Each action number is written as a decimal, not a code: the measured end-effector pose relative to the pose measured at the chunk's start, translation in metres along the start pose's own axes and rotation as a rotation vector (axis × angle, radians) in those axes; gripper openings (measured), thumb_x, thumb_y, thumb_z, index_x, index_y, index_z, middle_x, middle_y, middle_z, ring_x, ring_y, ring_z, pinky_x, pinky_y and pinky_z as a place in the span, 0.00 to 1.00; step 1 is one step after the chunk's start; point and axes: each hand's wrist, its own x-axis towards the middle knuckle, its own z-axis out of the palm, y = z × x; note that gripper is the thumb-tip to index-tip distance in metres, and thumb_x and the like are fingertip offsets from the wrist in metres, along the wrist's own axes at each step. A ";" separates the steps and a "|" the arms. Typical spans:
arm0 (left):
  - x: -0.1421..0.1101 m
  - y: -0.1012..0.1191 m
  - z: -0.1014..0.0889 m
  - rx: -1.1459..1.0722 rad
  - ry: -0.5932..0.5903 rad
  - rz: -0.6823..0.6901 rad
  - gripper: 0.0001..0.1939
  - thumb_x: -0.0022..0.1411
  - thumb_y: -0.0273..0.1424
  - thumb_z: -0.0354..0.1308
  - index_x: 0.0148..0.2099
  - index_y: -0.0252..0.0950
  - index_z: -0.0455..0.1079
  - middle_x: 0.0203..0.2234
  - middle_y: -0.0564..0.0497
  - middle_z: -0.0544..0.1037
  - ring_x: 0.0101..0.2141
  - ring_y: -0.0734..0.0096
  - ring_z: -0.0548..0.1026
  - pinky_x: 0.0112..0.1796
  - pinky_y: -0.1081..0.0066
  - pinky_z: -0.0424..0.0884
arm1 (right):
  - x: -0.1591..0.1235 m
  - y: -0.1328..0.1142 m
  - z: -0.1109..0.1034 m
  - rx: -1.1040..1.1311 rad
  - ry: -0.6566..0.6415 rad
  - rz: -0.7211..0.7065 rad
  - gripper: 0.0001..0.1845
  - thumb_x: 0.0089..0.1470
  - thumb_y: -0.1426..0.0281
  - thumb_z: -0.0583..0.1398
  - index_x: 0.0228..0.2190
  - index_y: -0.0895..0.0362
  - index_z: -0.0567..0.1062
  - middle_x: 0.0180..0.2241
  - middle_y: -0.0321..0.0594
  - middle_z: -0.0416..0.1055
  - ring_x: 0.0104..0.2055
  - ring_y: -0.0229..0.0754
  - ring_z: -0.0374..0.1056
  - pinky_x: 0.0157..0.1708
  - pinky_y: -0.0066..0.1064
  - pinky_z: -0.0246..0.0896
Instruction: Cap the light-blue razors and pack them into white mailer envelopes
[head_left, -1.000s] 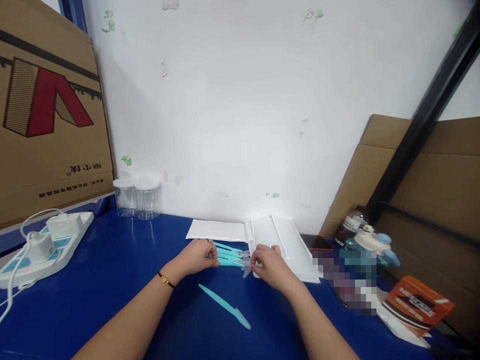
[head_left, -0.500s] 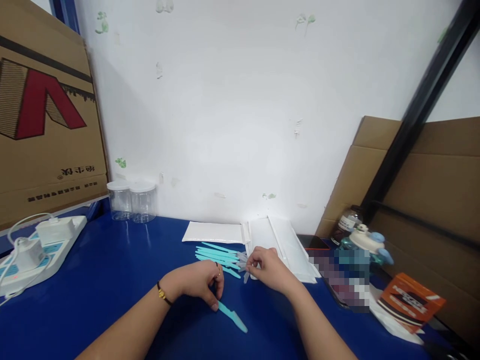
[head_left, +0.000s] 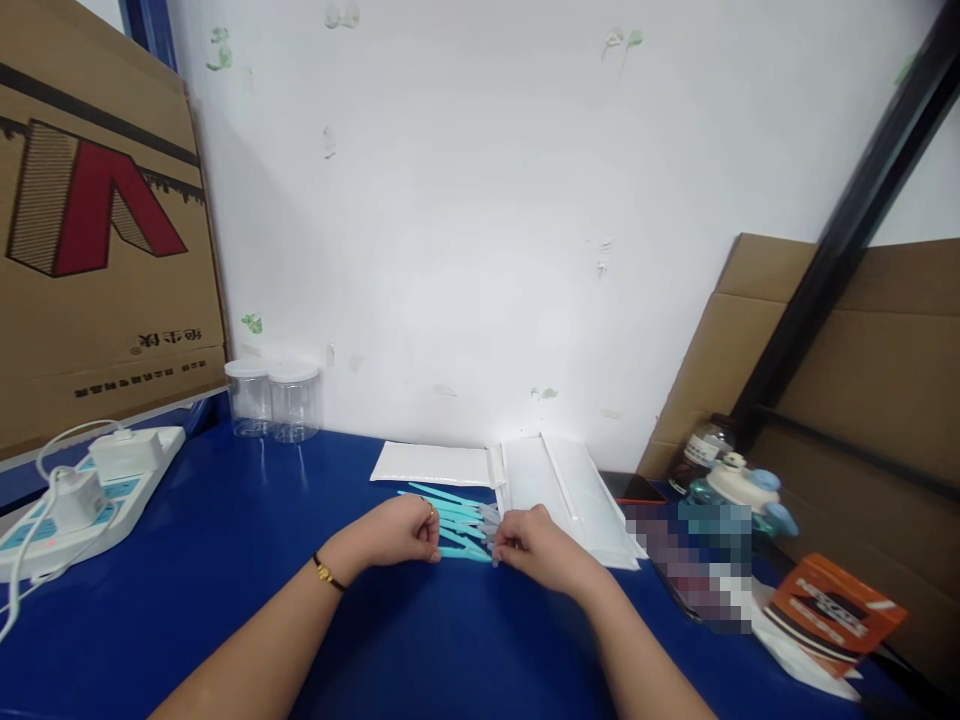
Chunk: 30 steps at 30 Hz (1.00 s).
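My left hand is closed, pinching the handle end of a turquoise eyebrow razor. The razor lies nearly level, its blade end pointing right toward the fingertips of my right hand. Those fingers are pressed together at the blade end; what sits between them is hidden. Just behind both hands, several more turquoise eyebrow razors form a loose pile on the blue table. Translucent greyish caps show at the pile's right end, partly covered by my right hand.
Behind the pile lie a white padded packet and clear-white plastic sleeves. Two lidded clear jars and a power strip stand left. At right are a teal bottle, a dark bottle and an orange box.
My left hand has carried the razor up and away from the table's front, turning it from slanted to nearly level. Its blade end now meets my right fingertips. The view shifted slightly.
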 end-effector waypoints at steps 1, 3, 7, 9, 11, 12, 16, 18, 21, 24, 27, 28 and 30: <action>0.000 -0.003 0.000 -0.005 -0.025 -0.011 0.12 0.47 0.41 0.60 0.29 0.37 0.72 0.21 0.55 0.73 0.23 0.74 0.67 0.22 0.76 0.58 | 0.001 0.004 0.000 -0.018 0.028 0.024 0.08 0.52 0.69 0.58 0.24 0.53 0.75 0.27 0.32 0.72 0.31 0.38 0.65 0.44 0.33 0.49; 0.001 -0.008 0.000 -0.023 -0.087 -0.018 0.12 0.45 0.41 0.62 0.29 0.37 0.72 0.21 0.55 0.73 0.23 0.74 0.67 0.22 0.76 0.58 | 0.004 0.010 0.002 -0.059 0.088 0.064 0.09 0.53 0.69 0.57 0.25 0.54 0.76 0.28 0.33 0.72 0.30 0.37 0.66 0.43 0.33 0.48; 0.002 -0.010 0.002 -0.022 -0.124 0.006 0.14 0.44 0.42 0.63 0.29 0.37 0.73 0.21 0.55 0.73 0.23 0.74 0.68 0.22 0.77 0.58 | 0.012 0.016 0.007 -0.123 0.181 0.104 0.10 0.56 0.70 0.54 0.34 0.53 0.76 0.34 0.37 0.72 0.35 0.39 0.67 0.41 0.35 0.46; 0.004 -0.010 0.002 0.002 -0.086 0.022 0.16 0.46 0.44 0.62 0.31 0.37 0.73 0.22 0.55 0.72 0.23 0.74 0.68 0.22 0.77 0.58 | 0.014 0.016 0.007 -0.113 0.215 0.092 0.11 0.56 0.71 0.53 0.37 0.52 0.75 0.36 0.38 0.72 0.36 0.39 0.67 0.41 0.35 0.45; 0.008 -0.010 0.003 0.059 0.021 0.039 0.15 0.50 0.44 0.59 0.33 0.37 0.72 0.23 0.55 0.72 0.24 0.73 0.68 0.23 0.76 0.59 | 0.012 0.016 0.006 -0.094 0.222 0.070 0.11 0.55 0.74 0.53 0.36 0.53 0.75 0.36 0.37 0.71 0.35 0.38 0.66 0.42 0.35 0.45; 0.010 -0.010 0.004 0.097 0.103 0.053 0.14 0.53 0.43 0.57 0.35 0.38 0.72 0.25 0.54 0.72 0.26 0.72 0.68 0.25 0.76 0.61 | 0.010 0.015 0.005 -0.087 0.208 0.060 0.11 0.55 0.75 0.53 0.34 0.53 0.75 0.36 0.36 0.71 0.35 0.38 0.65 0.42 0.34 0.45; 0.018 -0.015 0.008 0.254 0.331 0.138 0.11 0.57 0.36 0.54 0.41 0.40 0.71 0.38 0.51 0.73 0.39 0.67 0.69 0.39 0.73 0.63 | 0.003 0.013 0.003 -0.100 0.075 0.024 0.12 0.47 0.79 0.57 0.32 0.51 0.75 0.35 0.34 0.69 0.37 0.39 0.63 0.42 0.33 0.44; 0.021 -0.017 0.010 0.299 0.318 0.144 0.10 0.56 0.35 0.55 0.41 0.40 0.72 0.38 0.51 0.73 0.40 0.66 0.69 0.41 0.72 0.62 | 0.001 0.013 0.004 -0.103 0.016 -0.009 0.14 0.44 0.79 0.59 0.33 0.50 0.75 0.36 0.34 0.69 0.38 0.39 0.63 0.42 0.33 0.43; 0.023 -0.019 0.012 0.312 0.298 0.120 0.08 0.56 0.34 0.55 0.38 0.40 0.71 0.35 0.52 0.73 0.38 0.67 0.70 0.39 0.73 0.62 | 0.002 0.012 0.005 -0.077 -0.021 -0.046 0.12 0.43 0.78 0.60 0.31 0.51 0.75 0.36 0.33 0.69 0.38 0.38 0.63 0.43 0.34 0.41; 0.024 -0.020 0.012 0.287 0.298 0.102 0.06 0.56 0.33 0.55 0.36 0.39 0.71 0.33 0.52 0.73 0.36 0.68 0.70 0.36 0.73 0.62 | 0.004 0.012 0.008 -0.048 -0.018 -0.046 0.08 0.42 0.76 0.61 0.28 0.54 0.74 0.34 0.33 0.69 0.37 0.37 0.63 0.44 0.33 0.41; 0.025 -0.021 0.012 0.264 0.307 0.093 0.06 0.55 0.33 0.55 0.36 0.39 0.71 0.32 0.53 0.74 0.35 0.68 0.70 0.35 0.74 0.61 | 0.005 0.011 0.011 -0.030 -0.020 -0.043 0.06 0.41 0.76 0.61 0.27 0.56 0.73 0.33 0.33 0.68 0.35 0.36 0.63 0.43 0.32 0.43; 0.025 -0.021 0.012 0.260 0.310 0.093 0.06 0.55 0.33 0.55 0.35 0.39 0.72 0.32 0.52 0.74 0.35 0.68 0.70 0.35 0.74 0.61 | 0.005 0.010 0.012 -0.028 -0.022 -0.044 0.06 0.41 0.76 0.61 0.26 0.56 0.72 0.33 0.33 0.68 0.34 0.35 0.63 0.42 0.32 0.44; 0.026 -0.022 0.011 0.256 0.314 0.107 0.06 0.56 0.32 0.54 0.35 0.39 0.72 0.32 0.52 0.74 0.35 0.68 0.70 0.35 0.74 0.61 | 0.005 0.009 0.012 -0.025 -0.019 -0.055 0.06 0.40 0.78 0.60 0.25 0.57 0.71 0.32 0.33 0.68 0.33 0.35 0.63 0.42 0.31 0.45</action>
